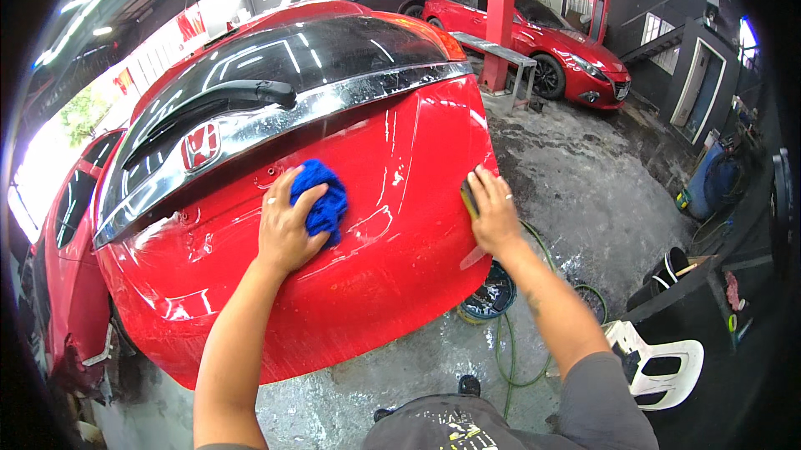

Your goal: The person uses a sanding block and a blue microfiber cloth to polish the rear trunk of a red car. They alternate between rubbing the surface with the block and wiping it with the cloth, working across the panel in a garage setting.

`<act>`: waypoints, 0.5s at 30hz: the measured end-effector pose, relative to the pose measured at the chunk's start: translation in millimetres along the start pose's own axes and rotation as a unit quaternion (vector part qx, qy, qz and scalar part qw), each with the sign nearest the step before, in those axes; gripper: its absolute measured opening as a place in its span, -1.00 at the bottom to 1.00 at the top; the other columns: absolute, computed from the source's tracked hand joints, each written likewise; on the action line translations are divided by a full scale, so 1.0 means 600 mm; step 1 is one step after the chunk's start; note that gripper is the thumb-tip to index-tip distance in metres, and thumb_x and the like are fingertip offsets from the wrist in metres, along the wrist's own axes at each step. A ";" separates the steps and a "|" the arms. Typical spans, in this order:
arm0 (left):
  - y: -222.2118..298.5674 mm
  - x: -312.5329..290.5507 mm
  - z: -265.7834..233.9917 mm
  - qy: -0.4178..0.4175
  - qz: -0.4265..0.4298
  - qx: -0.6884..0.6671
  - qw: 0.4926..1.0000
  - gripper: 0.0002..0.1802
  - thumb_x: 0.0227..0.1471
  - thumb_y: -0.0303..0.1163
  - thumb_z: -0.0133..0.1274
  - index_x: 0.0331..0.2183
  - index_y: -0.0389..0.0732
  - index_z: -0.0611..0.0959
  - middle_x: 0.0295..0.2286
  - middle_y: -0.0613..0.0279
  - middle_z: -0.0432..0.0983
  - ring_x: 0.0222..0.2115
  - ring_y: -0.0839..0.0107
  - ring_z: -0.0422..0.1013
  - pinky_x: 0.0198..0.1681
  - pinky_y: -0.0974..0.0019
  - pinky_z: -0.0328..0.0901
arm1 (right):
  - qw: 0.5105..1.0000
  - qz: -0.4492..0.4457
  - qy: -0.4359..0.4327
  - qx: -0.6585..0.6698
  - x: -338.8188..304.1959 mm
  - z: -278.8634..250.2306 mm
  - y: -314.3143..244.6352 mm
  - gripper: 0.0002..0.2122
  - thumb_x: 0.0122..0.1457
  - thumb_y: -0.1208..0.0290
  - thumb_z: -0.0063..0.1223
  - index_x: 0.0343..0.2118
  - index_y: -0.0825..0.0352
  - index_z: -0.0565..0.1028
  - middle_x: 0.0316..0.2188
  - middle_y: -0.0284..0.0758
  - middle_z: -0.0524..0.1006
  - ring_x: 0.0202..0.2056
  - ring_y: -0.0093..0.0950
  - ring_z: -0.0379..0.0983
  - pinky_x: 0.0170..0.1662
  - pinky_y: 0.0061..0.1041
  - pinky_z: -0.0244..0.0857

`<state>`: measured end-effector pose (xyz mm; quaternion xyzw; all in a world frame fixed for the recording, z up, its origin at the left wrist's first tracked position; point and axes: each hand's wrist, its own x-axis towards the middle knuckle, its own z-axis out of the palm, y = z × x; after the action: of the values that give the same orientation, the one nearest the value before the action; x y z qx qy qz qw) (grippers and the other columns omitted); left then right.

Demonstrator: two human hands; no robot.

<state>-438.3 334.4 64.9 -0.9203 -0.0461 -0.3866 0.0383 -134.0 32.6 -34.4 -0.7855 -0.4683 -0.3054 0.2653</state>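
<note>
The wet red tailgate (375, 270) of a car fills the middle of the view, with streaks of water or suds on its paint. My left hand (282, 220) presses a bunched blue cloth (325, 199) against the panel, below the chrome strip (359, 98). At the panel's right edge, the fingers of my right hand (496, 216) close around a small flat pad, yellowish and dark (470, 199). Most of the pad is behind the fingers, so its exact kind is unclear. Above the strip, a black rear wiper (250, 93) lies across the lower glass.
Below the tailgate's right corner stands a bucket (491, 295) of dark liquid. A green hose (511, 358) loops over the wet floor beside a white plastic chair (672, 371). Behind are a red lift post (500, 16), a metal bench (492, 49) and another red car (576, 49).
</note>
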 end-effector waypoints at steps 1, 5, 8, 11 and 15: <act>0.007 -0.016 -0.007 0.003 -0.016 0.001 1.000 -0.15 -0.27 -0.31 0.51 0.18 0.06 0.68 0.35 -0.15 0.35 0.37 -0.23 0.28 0.44 -0.25 0.21 | 1.000 0.027 0.013 0.000 -0.011 0.021 -0.036 -0.45 0.37 0.36 0.10 0.39 0.44 0.43 0.43 0.08 0.41 0.49 0.05 0.27 0.55 0.11 0.03; 0.023 -0.030 -0.018 0.011 -0.056 0.013 0.998 -0.12 -0.32 -0.31 0.54 0.16 0.08 0.69 0.34 -0.10 0.34 0.36 -0.22 0.29 0.42 -0.23 0.24 | 0.994 -0.049 0.009 0.098 -0.063 0.027 -0.267 -0.41 0.36 0.30 0.10 0.43 0.40 0.42 0.47 0.01 0.39 0.53 -0.02 0.23 0.58 0.20 -0.08; 0.018 -0.027 -0.020 0.019 -0.053 0.000 0.998 -0.14 -0.32 -0.31 0.52 0.15 0.08 0.70 0.32 -0.08 0.36 0.35 -0.20 0.30 0.40 -0.22 0.26 | 0.979 -0.158 -0.045 0.121 -0.079 0.015 -0.297 -0.37 0.24 0.35 0.12 0.42 0.32 0.46 0.46 -0.06 0.44 0.54 -0.12 0.25 0.58 0.17 -0.09; 0.020 -0.026 -0.026 0.028 -0.052 0.005 0.998 -0.15 -0.31 -0.30 0.50 0.15 0.07 0.70 0.31 -0.07 0.37 0.34 -0.18 0.31 0.39 -0.21 0.28 | 0.983 -0.163 -0.017 0.083 -0.022 -0.001 -0.175 -0.36 0.33 0.10 0.27 0.42 0.24 0.44 0.45 -0.14 0.47 0.54 -0.18 0.28 0.56 0.22 -0.08; 0.021 -0.018 -0.023 0.023 -0.062 -0.002 0.998 -0.15 -0.32 -0.30 0.50 0.14 0.06 0.71 0.31 -0.06 0.38 0.33 -0.18 0.32 0.37 -0.21 0.29 | 0.993 -0.096 -0.061 0.029 0.057 -0.014 -0.079 -0.37 0.45 0.16 0.18 0.48 0.33 0.34 0.51 -0.03 0.35 0.54 -0.07 0.23 0.53 0.26 -0.01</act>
<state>-454.2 319.8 66.5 -0.9065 -0.1017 -0.4096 0.0137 -165.9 66.3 2.5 -0.7461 -0.5652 -0.2678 0.2282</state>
